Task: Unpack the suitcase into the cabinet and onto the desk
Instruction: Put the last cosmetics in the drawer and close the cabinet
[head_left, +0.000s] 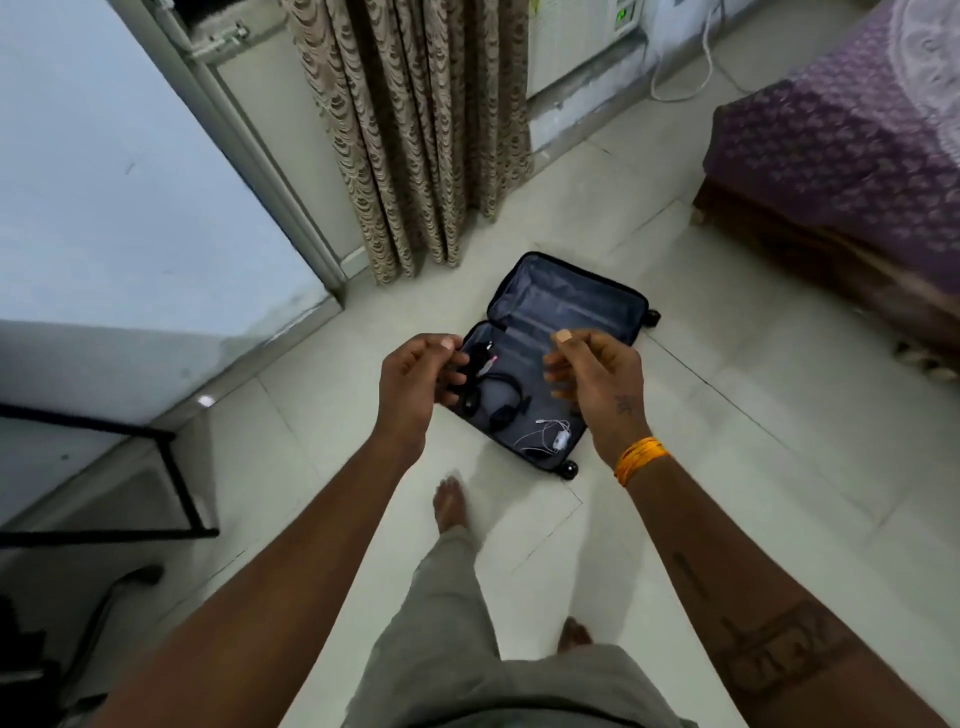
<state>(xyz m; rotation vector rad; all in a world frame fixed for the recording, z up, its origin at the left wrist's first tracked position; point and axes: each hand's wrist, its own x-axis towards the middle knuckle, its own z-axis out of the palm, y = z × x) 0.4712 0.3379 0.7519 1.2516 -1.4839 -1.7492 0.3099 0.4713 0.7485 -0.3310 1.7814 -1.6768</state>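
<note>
Nearest you are your grey trousers (457, 649) and two bare feet on the pale tiled floor (727, 467), the left foot (451, 501) set ahead of the right. Both forearms reach forward. Your left hand (415, 379) is loosely curled, thumb near the fingertips, with nothing in it. Your right hand (597, 374), an orange thread band (640, 458) on its wrist, is half open with fingers bent and holds nothing either. Both hands hang above the suitcase (561, 306), which lies open flat on the floor just past your feet. In its near half lie black headphones (501, 400), some dark small items too blurred to name, and a white cable with a small white box (550, 436); the far half shows only its grey lining. To your left stand a black metal frame (176, 467) and a pale cabinet door (130, 182). Beyond the suitcase hangs a patterned brown curtain (415, 130), and to the right is a bed with a purple cover (841, 145)
</note>
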